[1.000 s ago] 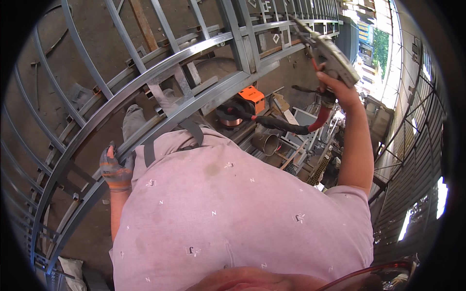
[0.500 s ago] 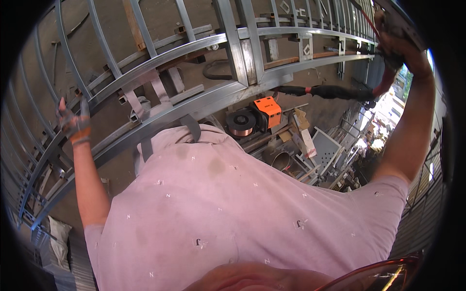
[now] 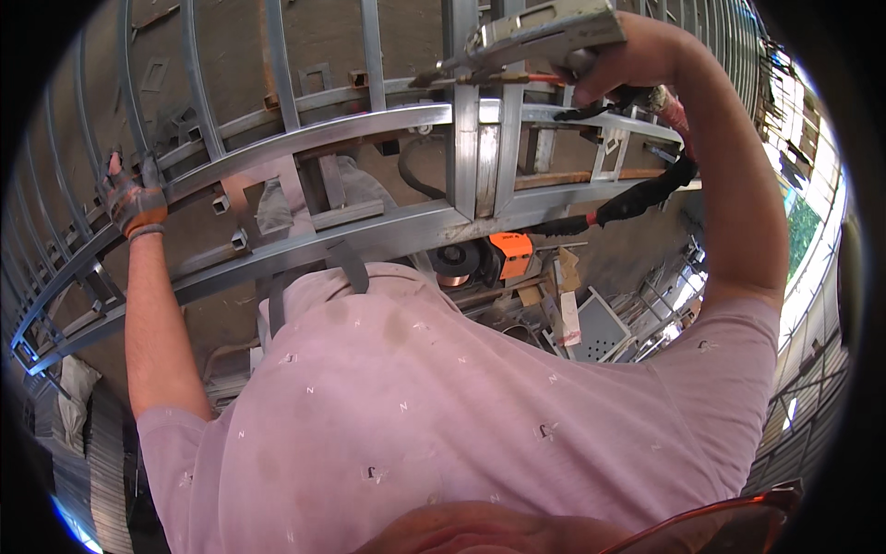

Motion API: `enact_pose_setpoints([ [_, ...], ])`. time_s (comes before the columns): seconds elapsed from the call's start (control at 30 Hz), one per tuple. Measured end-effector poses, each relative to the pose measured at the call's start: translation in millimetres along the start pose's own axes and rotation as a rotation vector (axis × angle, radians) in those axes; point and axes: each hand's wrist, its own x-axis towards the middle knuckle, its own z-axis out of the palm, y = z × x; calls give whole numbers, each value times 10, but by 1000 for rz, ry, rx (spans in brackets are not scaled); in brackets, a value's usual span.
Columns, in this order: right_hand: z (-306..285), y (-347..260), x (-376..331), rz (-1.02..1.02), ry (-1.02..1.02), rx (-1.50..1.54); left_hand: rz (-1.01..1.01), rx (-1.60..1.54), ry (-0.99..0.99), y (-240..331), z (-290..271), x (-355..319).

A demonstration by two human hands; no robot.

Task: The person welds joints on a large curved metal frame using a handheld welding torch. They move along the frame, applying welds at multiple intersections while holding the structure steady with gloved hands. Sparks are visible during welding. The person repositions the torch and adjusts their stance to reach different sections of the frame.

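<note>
Outdoor workshop yard in bright sun, seen from above a pink shirt [image 3: 443,415], with a curved steel frame [image 3: 369,125] of galvanized bars spanning the upper half and bare ground beyond it. Left hand [image 3: 132,198], in a worn grey and orange glove, closed around a bar at the frame's left edge, fingers wrapped over the metal. Right hand [image 3: 628,60] raised at the frame's top edge, right of centre, clamped on the grip of a welding torch [image 3: 526,37]; torch body grey and boxy, its thin nozzle pointing left, tip just beside the upright double bar [image 3: 475,138] at the frame's middle. Black hose [image 3: 637,198] with a red section hanging from the torch down past the right forearm. Below the frame's lower rail, an orange wire feeder [image 3: 510,254] with a copper-coloured spool [image 3: 455,263], next to scattered metal offcuts [image 3: 591,323].
</note>
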Motion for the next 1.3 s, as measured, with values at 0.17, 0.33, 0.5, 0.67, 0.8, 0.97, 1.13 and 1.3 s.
enact_pose_setpoints([
  [0.17,31,53,478,-76,-82,116,34,-61,9,30,-26,1],
  [0.33,58,31,760,-88,-133,113,27,-131,-13,25,-52,-18],
  [0.5,74,24,903,-42,-185,93,-2,-121,-86,24,-92,-22],
  [0.67,55,-57,948,-26,-189,14,13,-118,-79,9,-104,-24],
  [0.8,85,-24,992,-56,-186,47,-15,-128,-88,39,-114,-26],
  [0.97,84,-19,1016,-56,-195,22,24,-133,-70,50,-125,-15],
  [1.13,94,-4,1048,-70,-204,6,15,-129,-75,87,-155,-19],
  [1.3,95,-1,1058,-63,-207,17,32,-157,-58,63,-137,-12],
])
